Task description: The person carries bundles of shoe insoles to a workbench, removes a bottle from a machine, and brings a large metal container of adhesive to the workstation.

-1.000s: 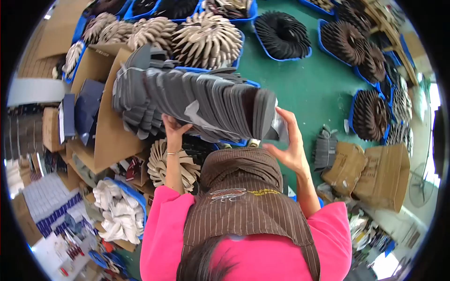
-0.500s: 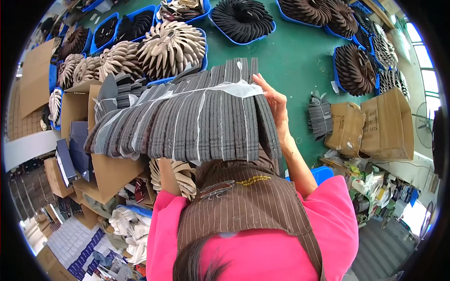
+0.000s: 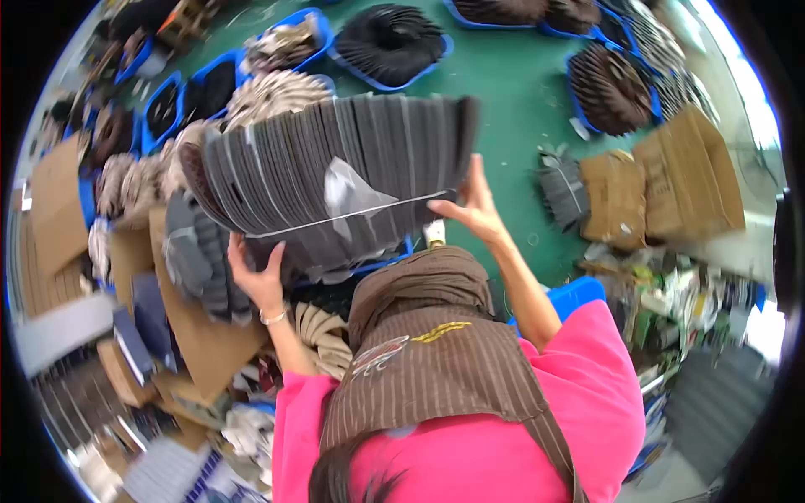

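Between my two hands hangs a long bundle of dark grey insole-like pads (image 3: pixel 285 172), packed side by side and tied with white string. A strip of whitish plastic (image 3: pixel 345 194) is caught at its front. My left hand (image 3: pixel 258 277) grips the lower left end, thumb and fingers apart around the edge. At the right end my right hand (image 3: pixel 472 208) holds on, its thumb by the string. Another grey bundle (image 3: pixel 201 256) lies below left, beside an open cardboard box (image 3: pixel 189 310). The bundle hides part of the pale pads behind it.
Blue tubs of black pads (image 3: pixel 390 42) and brown pads (image 3: pixel 612 92) stand on the green floor (image 3: pixel 520 109). To the right are a tied grey bundle (image 3: pixel 563 189) and brown cartons (image 3: pixel 683 180). A blue container (image 3: pixel 574 293) is near my right elbow.
The bundle has tipped and turned, so its string now runs along the lower front. My left hand has come into view under its left end. The view has shifted too.
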The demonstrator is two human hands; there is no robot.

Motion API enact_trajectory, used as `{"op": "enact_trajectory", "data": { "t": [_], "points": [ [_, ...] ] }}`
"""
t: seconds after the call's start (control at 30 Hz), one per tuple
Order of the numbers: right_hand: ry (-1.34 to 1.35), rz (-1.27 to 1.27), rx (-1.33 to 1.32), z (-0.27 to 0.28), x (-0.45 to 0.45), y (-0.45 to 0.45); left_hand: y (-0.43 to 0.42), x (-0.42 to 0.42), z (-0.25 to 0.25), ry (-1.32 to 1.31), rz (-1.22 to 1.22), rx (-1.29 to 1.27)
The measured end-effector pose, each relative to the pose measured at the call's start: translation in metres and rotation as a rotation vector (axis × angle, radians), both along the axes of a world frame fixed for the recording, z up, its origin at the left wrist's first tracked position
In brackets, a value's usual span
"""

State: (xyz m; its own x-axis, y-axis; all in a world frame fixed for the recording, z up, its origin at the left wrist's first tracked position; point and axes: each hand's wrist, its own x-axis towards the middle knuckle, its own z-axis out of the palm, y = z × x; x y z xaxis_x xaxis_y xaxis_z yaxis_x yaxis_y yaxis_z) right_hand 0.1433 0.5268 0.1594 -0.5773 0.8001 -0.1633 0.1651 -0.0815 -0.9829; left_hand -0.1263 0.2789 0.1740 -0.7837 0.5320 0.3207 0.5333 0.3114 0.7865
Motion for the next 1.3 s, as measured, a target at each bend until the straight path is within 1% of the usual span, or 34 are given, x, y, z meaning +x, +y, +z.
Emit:
{"op": "enact_trajectory", "data": {
  "t": [0.03, 0.1, 0.17, 0.2, 0.3, 0.37, 0.43, 0.5, 0.57, 0.6, 0.63, 0.67, 0.73, 0.77, 0.8, 0.83, 0.87, 0.9, 0.97, 1.03, 1.07, 1.1, 1.17, 1.2, 1.27, 1.3],
  "points": [
    [0.005, -0.067, -0.044, -0.020, 0.005, 0.001, 0.014, 0.008, 0.008, -0.030, -0.019, 0.021],
    [0.001, -0.180, -0.091, -0.045, 0.022, 0.004, 0.038, 0.023, 0.017, 0.063, -0.188, -0.167],
    [0.042, -0.343, -0.267, -0.072, 0.045, -0.002, 0.063, 0.035, 0.000, -0.093, -0.316, -0.140],
    [0.006, -0.453, -0.278, -0.077, 0.058, -0.005, 0.077, 0.037, -0.016, -0.074, -0.387, -0.170],
    [-0.088, -0.685, -0.296, -0.122, 0.130, -0.006, 0.148, 0.084, -0.016, -0.083, -0.568, -0.279],
    [0.027, -0.876, -0.382, -0.109, 0.187, 0.006, 0.209, 0.126, -0.007, -0.102, -0.786, -0.323],
    [0.077, -1.014, -0.281, -0.113, 0.258, 0.035, 0.276, 0.176, -0.001, -0.122, -1.062, -0.216],
    [0.130, -1.153, -0.151, -0.093, 0.311, 0.071, 0.332, 0.229, -0.003, -0.165, -1.325, -0.095],
    [-0.274, -1.392, -0.035, -0.149, 0.390, 0.102, 0.361, 0.272, -0.011, 0.098, -1.401, -0.222],
    [-0.489, -1.447, -0.054, -0.169, 0.420, 0.104, 0.363, 0.287, -0.008, 0.131, -1.430, -0.309],
    [-0.707, -1.487, -0.077, -0.163, 0.424, 0.107, 0.359, 0.296, -0.006, 0.172, -1.455, -0.311],
    [-0.612, -1.485, -0.171, -0.158, 0.425, 0.099, 0.352, 0.296, -0.009, 0.122, -1.513, -0.324],
    [-0.638, -1.378, -0.173, -0.178, 0.411, 0.077, 0.326, 0.286, -0.026, -0.008, -1.574, -0.386],
    [-0.651, -1.312, -0.170, -0.192, 0.403, 0.067, 0.309, 0.272, -0.050, -0.114, -1.576, -0.452],
    [-0.626, -1.228, -0.191, -0.224, 0.390, 0.051, 0.285, 0.254, -0.077, -0.155, -1.538, -0.494],
    [-0.599, -1.138, -0.212, -0.248, 0.373, 0.034, 0.260, 0.233, -0.106, -0.222, -1.508, -0.615],
    [-0.580, -0.984, -0.371, -0.252, 0.348, 0.022, 0.232, 0.212, -0.124, -0.180, -1.427, -0.740],
    [-0.564, -0.819, -0.527, -0.256, 0.319, 0.011, 0.200, 0.191, -0.145, -0.209, -1.336, -0.795],
    [-0.603, -0.498, -0.576, -0.261, 0.264, -0.006, 0.149, 0.159, -0.146, -0.333, -1.117, -0.899],
    [-0.696, -0.083, -0.354, -0.239, 0.204, -0.007, 0.094, 0.132, -0.146, -0.412, -0.848, -0.915],
    [-0.682, 0.072, -0.253, -0.249, 0.181, -0.010, 0.068, 0.122, -0.146, -0.472, -0.691, -0.928],
    [-0.668, 0.182, -0.220, -0.254, 0.161, -0.006, 0.039, 0.117, -0.158, -0.469, -0.567, -0.894],
    [-0.650, 0.375, -0.150, -0.247, 0.114, 0.011, -0.001, 0.110, -0.169, -0.694, -0.277, -0.821],
    [-0.633, 0.443, -0.062, -0.242, 0.092, 0.020, -0.024, 0.110, -0.185, -0.823, -0.118, -0.711],
    [-0.630, 0.543, 0.004, -0.243, 0.049, 0.041, -0.065, 0.115, -0.226, -1.042, 0.215, -0.464],
    [-0.639, 0.580, 0.045, -0.241, 0.027, 0.052, -0.053, 0.107, -0.188, -1.322, 0.303, -0.409]
  ]
}}
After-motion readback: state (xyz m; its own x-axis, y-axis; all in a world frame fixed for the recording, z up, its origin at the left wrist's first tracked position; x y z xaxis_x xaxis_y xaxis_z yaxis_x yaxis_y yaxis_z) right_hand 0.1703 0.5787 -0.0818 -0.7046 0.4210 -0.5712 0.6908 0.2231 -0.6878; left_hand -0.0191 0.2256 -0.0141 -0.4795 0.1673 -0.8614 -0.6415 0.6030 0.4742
